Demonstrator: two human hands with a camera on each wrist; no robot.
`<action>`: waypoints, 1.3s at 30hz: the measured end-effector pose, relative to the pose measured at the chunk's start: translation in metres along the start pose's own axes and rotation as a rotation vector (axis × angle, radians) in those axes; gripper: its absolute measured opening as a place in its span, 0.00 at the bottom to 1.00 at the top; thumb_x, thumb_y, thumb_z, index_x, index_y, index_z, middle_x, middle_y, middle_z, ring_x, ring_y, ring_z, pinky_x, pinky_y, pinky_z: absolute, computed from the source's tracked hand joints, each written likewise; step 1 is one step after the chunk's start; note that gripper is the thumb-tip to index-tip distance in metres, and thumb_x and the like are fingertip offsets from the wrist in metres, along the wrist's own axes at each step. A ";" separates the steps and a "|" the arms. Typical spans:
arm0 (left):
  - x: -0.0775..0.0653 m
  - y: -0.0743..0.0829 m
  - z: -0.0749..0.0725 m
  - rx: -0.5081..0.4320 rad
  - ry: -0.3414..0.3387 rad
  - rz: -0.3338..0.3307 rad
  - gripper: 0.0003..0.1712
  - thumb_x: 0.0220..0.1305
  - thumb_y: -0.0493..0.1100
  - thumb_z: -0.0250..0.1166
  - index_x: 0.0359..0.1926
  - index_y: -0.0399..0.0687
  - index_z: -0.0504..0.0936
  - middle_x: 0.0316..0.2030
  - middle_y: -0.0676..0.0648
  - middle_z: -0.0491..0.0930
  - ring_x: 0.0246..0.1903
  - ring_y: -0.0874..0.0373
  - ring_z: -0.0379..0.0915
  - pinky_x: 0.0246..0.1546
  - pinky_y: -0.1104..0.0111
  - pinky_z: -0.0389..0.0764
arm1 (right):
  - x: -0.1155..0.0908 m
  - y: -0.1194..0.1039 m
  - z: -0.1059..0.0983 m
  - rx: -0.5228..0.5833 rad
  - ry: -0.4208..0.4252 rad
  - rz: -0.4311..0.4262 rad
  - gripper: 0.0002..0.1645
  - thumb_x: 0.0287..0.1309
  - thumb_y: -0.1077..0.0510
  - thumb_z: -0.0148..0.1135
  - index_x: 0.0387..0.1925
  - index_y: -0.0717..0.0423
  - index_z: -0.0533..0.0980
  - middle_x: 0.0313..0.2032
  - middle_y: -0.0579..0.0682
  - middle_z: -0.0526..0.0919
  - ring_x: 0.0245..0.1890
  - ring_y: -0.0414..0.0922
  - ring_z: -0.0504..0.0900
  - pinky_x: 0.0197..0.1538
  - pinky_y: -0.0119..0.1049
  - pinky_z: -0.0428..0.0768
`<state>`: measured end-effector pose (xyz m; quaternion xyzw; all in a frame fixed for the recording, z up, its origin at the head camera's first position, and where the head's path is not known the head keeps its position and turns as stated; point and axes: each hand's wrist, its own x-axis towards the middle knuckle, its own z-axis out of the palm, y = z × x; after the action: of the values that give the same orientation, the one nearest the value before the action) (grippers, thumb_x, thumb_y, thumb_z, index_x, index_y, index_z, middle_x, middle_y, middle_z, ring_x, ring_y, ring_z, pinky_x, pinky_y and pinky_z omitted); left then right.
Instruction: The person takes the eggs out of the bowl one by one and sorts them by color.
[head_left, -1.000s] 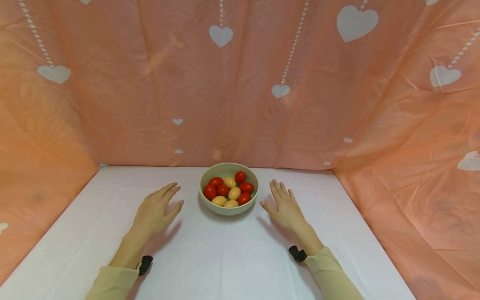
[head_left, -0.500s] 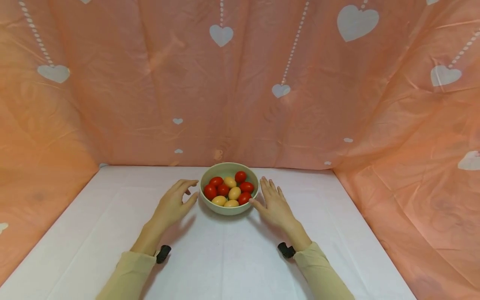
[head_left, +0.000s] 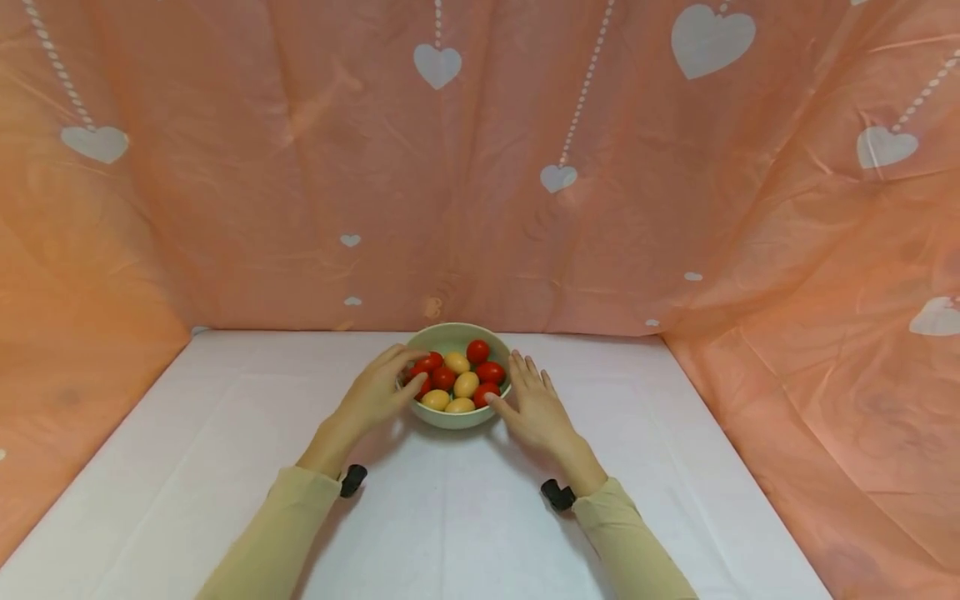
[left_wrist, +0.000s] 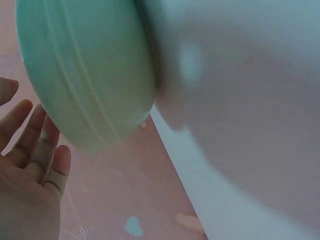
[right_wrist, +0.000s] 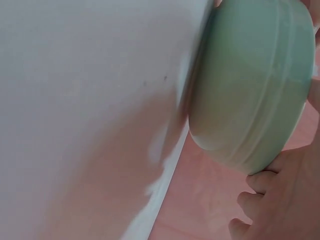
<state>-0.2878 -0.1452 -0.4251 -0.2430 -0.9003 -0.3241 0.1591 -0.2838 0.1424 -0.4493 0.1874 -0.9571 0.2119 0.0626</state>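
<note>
A pale green bowl (head_left: 453,421) stands on the white-covered table, filled with several glossy red egg-shaped pieces (head_left: 443,378) and several pale yellow ones (head_left: 467,385). Over its left rim reaches my left hand (head_left: 378,387), fingertips and thumb above the red pieces at that side. The left wrist view has the fingers (left_wrist: 42,150) of this hand loosely spread beside the bowl's wall (left_wrist: 95,75). My right hand (head_left: 536,410) lies along the right side with straight fingers, its thumb at the front right rim. In the right wrist view its fingers (right_wrist: 262,182) are close against the bowl; contact is hard to judge.
White cloth covers the table (head_left: 442,517). A peach curtain (head_left: 480,208) with white hearts encloses the back and both sides, close behind the bowl. Each wrist carries a small black device, such as the one on the right wrist (head_left: 557,495).
Both hands have moved inward to the bowl, the left from farther away. The left fingers now reach over the rim, and the right hand is up against the right side. The bowl stays in place.
</note>
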 end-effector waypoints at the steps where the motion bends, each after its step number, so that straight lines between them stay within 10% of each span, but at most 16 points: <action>1: 0.003 0.000 0.000 0.004 -0.017 0.003 0.21 0.71 0.42 0.67 0.62 0.40 0.81 0.54 0.42 0.80 0.48 0.46 0.78 0.52 0.53 0.80 | 0.000 -0.001 -0.001 0.000 -0.002 0.002 0.53 0.75 0.31 0.48 0.81 0.63 0.49 0.82 0.57 0.48 0.81 0.59 0.46 0.80 0.58 0.44; 6: 0.019 0.001 -0.001 0.012 -0.147 0.003 0.20 0.71 0.42 0.68 0.60 0.41 0.83 0.60 0.41 0.79 0.60 0.42 0.75 0.65 0.46 0.74 | 0.001 -0.003 -0.004 -0.004 -0.020 0.004 0.53 0.75 0.31 0.48 0.81 0.64 0.49 0.82 0.58 0.47 0.81 0.59 0.46 0.80 0.59 0.45; 19: 0.053 -0.003 -0.008 -0.043 -0.558 0.049 0.12 0.67 0.39 0.72 0.50 0.42 0.87 0.42 0.51 0.84 0.42 0.58 0.79 0.50 0.62 0.82 | 0.000 -0.006 -0.006 0.011 -0.029 0.012 0.52 0.75 0.32 0.49 0.81 0.63 0.48 0.82 0.57 0.46 0.81 0.59 0.47 0.80 0.57 0.45; 39: 0.065 0.015 -0.002 0.175 -0.671 0.058 0.14 0.53 0.41 0.81 0.42 0.46 0.92 0.33 0.55 0.85 0.35 0.63 0.76 0.42 0.69 0.80 | -0.001 -0.003 -0.004 0.007 -0.029 0.004 0.52 0.76 0.32 0.48 0.81 0.65 0.49 0.82 0.59 0.48 0.81 0.59 0.47 0.80 0.57 0.45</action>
<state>-0.3339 -0.1144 -0.3872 -0.3471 -0.9196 -0.1429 -0.1162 -0.2817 0.1423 -0.4450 0.1890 -0.9575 0.2124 0.0477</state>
